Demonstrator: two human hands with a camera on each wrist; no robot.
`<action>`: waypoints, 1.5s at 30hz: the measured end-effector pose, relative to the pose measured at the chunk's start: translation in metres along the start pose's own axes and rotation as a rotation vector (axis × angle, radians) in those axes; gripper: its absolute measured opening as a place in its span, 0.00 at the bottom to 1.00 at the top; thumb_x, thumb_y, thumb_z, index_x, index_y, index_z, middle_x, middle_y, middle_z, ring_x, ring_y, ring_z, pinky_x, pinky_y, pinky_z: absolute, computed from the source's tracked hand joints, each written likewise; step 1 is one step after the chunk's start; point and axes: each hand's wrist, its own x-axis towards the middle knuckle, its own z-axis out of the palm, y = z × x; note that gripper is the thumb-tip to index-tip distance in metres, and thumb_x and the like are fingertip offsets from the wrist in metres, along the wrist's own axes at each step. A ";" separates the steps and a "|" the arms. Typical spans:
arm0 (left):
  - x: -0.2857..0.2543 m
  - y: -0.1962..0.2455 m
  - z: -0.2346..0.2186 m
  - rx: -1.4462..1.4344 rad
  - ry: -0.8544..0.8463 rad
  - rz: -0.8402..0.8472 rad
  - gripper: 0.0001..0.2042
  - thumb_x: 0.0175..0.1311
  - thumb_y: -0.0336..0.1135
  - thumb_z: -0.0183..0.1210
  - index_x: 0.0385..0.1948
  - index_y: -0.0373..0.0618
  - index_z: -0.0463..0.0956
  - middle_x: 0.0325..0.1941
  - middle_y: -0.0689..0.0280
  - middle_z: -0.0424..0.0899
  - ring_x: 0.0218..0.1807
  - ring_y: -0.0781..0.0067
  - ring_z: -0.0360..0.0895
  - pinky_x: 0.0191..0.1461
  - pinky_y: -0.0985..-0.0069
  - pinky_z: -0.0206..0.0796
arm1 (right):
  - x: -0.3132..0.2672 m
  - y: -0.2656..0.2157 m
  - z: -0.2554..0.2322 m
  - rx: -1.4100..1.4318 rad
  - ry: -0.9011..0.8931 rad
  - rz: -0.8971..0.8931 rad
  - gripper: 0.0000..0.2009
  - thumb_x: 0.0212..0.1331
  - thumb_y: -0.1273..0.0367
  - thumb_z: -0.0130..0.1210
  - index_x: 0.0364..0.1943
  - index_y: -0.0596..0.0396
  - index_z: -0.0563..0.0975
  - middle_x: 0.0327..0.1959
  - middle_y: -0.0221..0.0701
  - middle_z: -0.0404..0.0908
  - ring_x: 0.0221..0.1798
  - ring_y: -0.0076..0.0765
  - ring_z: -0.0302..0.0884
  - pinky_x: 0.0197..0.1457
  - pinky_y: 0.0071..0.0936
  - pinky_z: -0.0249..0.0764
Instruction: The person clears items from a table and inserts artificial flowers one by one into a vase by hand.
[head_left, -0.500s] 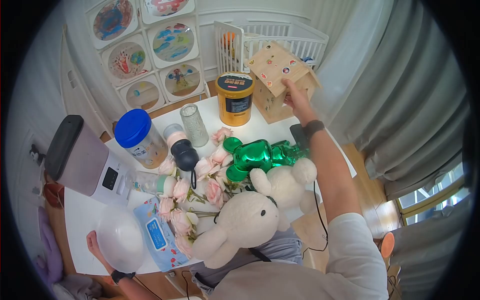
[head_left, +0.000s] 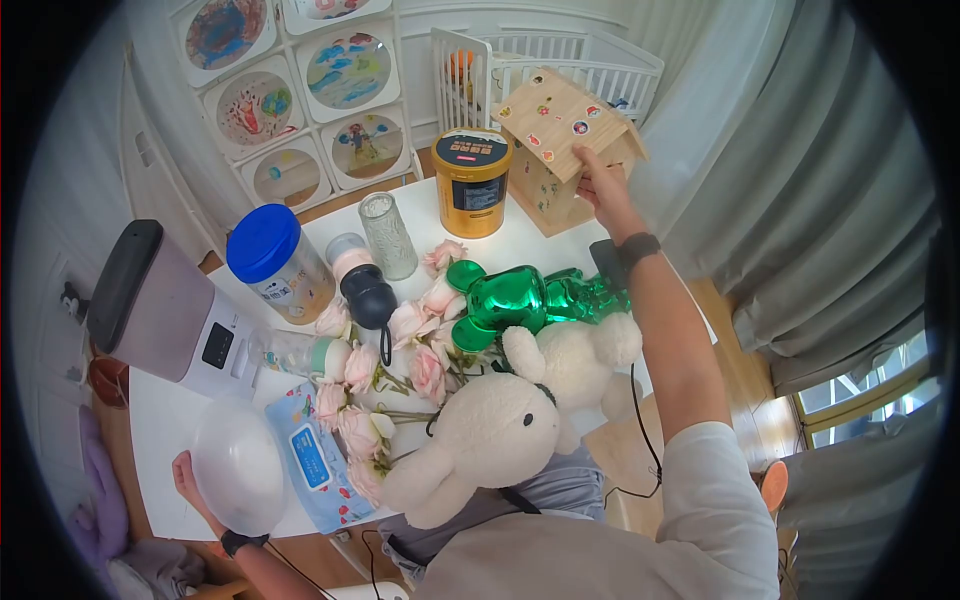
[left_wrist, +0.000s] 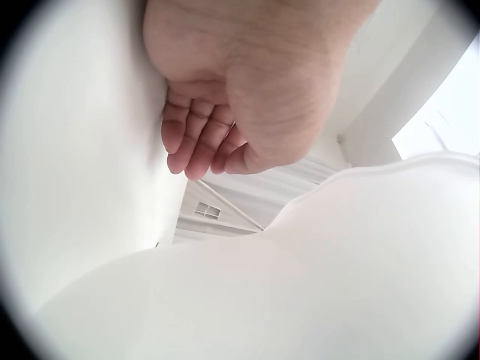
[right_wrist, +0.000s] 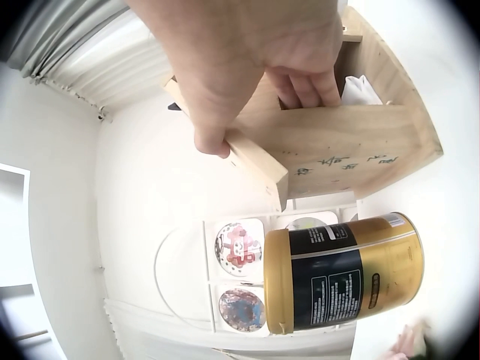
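In the head view, a wooden toy house (head_left: pixel 560 115) with stickers on its roof stands at the table's back right. My right hand (head_left: pixel 605 190) grips it by the roof edge. Seen from the right wrist, the thumb of that hand (right_wrist: pixel 262 52) presses the roof's outer side while the other fingers reach in through the house's open side. Something white lies inside. A gold can (right_wrist: pixel 352 274) with a black label stands close beside it. At the table's front left, my left hand (head_left: pixel 185 480) hangs loosely curled beside a translucent white bowl (head_left: pixel 240 480), holding nothing; its fingers (left_wrist: pixel 196 142) show from below.
Across the table (head_left: pixel 160 430) lie pink roses (head_left: pixel 430 375), a green shiny bear figure (head_left: pixel 505 300), a white plush toy (head_left: pixel 490 430) and a wipes pack (head_left: pixel 310 455). A glass vase (head_left: pixel 388 235), a blue-lidded jar (head_left: pixel 275 260), a black-bottomed bottle (head_left: pixel 365 290) and a grey-lidded dispenser (head_left: pixel 150 310) stand around them.
The head view has shifted slightly, so the tabletop things appear a little higher. My right hand keeps its grip on the wooden house; my left hand stays beside the bowl.
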 end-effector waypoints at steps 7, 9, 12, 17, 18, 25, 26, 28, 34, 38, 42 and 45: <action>0.000 0.000 -0.002 0.006 -0.025 0.003 0.07 0.74 0.37 0.56 0.35 0.46 0.77 0.32 0.70 0.79 0.33 0.77 0.77 0.38 0.77 0.74 | -0.003 -0.002 0.003 0.013 0.000 0.005 0.34 0.55 0.54 0.73 0.57 0.64 0.74 0.49 0.40 0.85 0.48 0.36 0.87 0.54 0.33 0.81; 0.002 -0.002 -0.003 -0.004 -0.015 0.008 0.07 0.74 0.37 0.56 0.35 0.46 0.77 0.32 0.70 0.79 0.33 0.77 0.77 0.38 0.78 0.73 | -0.016 -0.007 0.005 -0.028 0.003 -0.005 0.34 0.55 0.52 0.72 0.57 0.63 0.74 0.48 0.39 0.84 0.48 0.34 0.85 0.53 0.30 0.80; 0.001 0.000 0.002 -0.015 -0.007 -0.001 0.07 0.74 0.37 0.56 0.35 0.47 0.76 0.32 0.71 0.78 0.34 0.77 0.76 0.38 0.78 0.73 | -0.023 0.011 -0.023 -0.260 -0.062 0.014 0.37 0.55 0.50 0.73 0.59 0.63 0.72 0.51 0.39 0.82 0.52 0.33 0.82 0.55 0.28 0.79; -0.010 0.011 0.009 0.009 -0.022 -0.024 0.08 0.74 0.37 0.54 0.35 0.46 0.76 0.31 0.71 0.77 0.34 0.78 0.75 0.38 0.77 0.71 | -0.101 -0.040 -0.059 -1.173 -0.915 -0.189 0.42 0.48 0.61 0.75 0.69 0.56 0.69 0.64 0.45 0.77 0.67 0.45 0.75 0.71 0.39 0.70; -0.009 0.010 0.009 0.011 -0.021 -0.015 0.08 0.74 0.37 0.54 0.35 0.46 0.75 0.31 0.71 0.77 0.34 0.78 0.75 0.38 0.76 0.71 | -0.120 -0.051 -0.055 -1.159 -1.015 -0.185 0.42 0.47 0.63 0.74 0.69 0.56 0.69 0.65 0.47 0.75 0.69 0.48 0.72 0.74 0.38 0.67; -0.008 0.006 0.008 -0.021 -0.056 -0.009 0.07 0.74 0.37 0.54 0.37 0.46 0.75 0.33 0.69 0.78 0.34 0.76 0.76 0.38 0.75 0.72 | -0.165 -0.027 -0.025 -1.653 -0.827 -0.425 0.45 0.48 0.68 0.70 0.75 0.49 0.60 0.73 0.51 0.67 0.79 0.53 0.60 0.82 0.59 0.51; -0.007 0.004 0.005 -0.018 -0.060 -0.004 0.07 0.74 0.37 0.54 0.37 0.46 0.75 0.33 0.69 0.78 0.34 0.76 0.76 0.38 0.75 0.72 | -0.161 -0.023 -0.026 -1.589 -0.826 -0.483 0.47 0.46 0.69 0.70 0.75 0.48 0.60 0.73 0.50 0.66 0.77 0.54 0.62 0.81 0.60 0.52; -0.004 0.001 0.002 -0.018 -0.045 -0.007 0.07 0.74 0.37 0.55 0.37 0.46 0.76 0.34 0.68 0.80 0.34 0.75 0.77 0.38 0.76 0.73 | -0.159 -0.021 -0.026 -1.523 -0.817 -0.539 0.49 0.43 0.70 0.71 0.75 0.47 0.59 0.74 0.49 0.66 0.76 0.56 0.63 0.80 0.61 0.54; 0.004 -0.008 -0.006 -0.038 -0.057 0.007 0.07 0.74 0.37 0.56 0.37 0.46 0.76 0.33 0.68 0.81 0.34 0.75 0.77 0.37 0.76 0.74 | -0.111 -0.026 -0.046 -1.237 -1.095 -0.377 0.44 0.53 0.64 0.72 0.74 0.54 0.61 0.74 0.48 0.67 0.75 0.48 0.67 0.78 0.47 0.62; 0.004 -0.010 -0.006 -0.037 -0.056 0.030 0.07 0.75 0.37 0.56 0.37 0.46 0.76 0.32 0.68 0.80 0.33 0.75 0.77 0.37 0.76 0.74 | -0.050 0.007 -0.056 -0.814 -0.580 -0.076 0.42 0.56 0.62 0.72 0.74 0.57 0.61 0.70 0.43 0.72 0.70 0.43 0.72 0.71 0.39 0.71; 0.000 -0.004 0.000 -0.040 -0.037 0.003 0.08 0.75 0.37 0.55 0.36 0.46 0.76 0.31 0.69 0.79 0.33 0.76 0.77 0.37 0.77 0.73 | -0.017 0.036 -0.036 -0.573 -0.402 -0.092 0.43 0.56 0.63 0.72 0.74 0.59 0.60 0.66 0.42 0.74 0.67 0.47 0.75 0.68 0.38 0.73; 0.001 -0.002 0.000 -0.023 -0.027 0.016 0.08 0.75 0.37 0.55 0.35 0.46 0.76 0.31 0.70 0.79 0.32 0.78 0.76 0.36 0.78 0.72 | -0.031 0.027 -0.016 -0.678 -0.385 -0.098 0.44 0.56 0.63 0.71 0.74 0.60 0.58 0.66 0.42 0.74 0.67 0.47 0.74 0.68 0.38 0.73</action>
